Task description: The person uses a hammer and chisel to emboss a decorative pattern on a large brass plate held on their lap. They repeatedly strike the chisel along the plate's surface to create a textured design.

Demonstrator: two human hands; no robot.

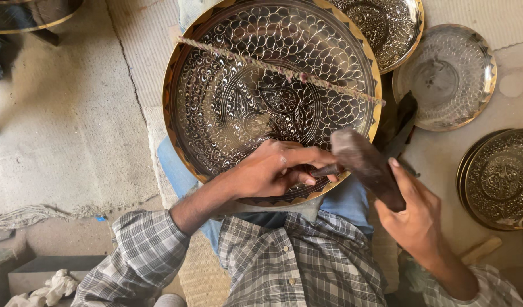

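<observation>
A large round brass tray [227, 74] with fine engraved scale and flower patterns lies in front of me, resting on my lap. A twisted cord [273, 69] runs across its face. My left hand [275, 167] rests on the tray's near rim and pinches a short dark metal chisel [325, 170] against the surface. My right hand [415, 213] grips the handle of a wooden mallet [366, 165], whose head hovers just beside the chisel's end, slightly blurred.
Several smaller engraved brass plates lie around: one at the top [389, 25], a paler one at the upper right [449, 77], a stack at the right edge [500, 179]. A woven mat [62, 125] covers the floor to the left. A white rag [45, 290] sits at bottom left.
</observation>
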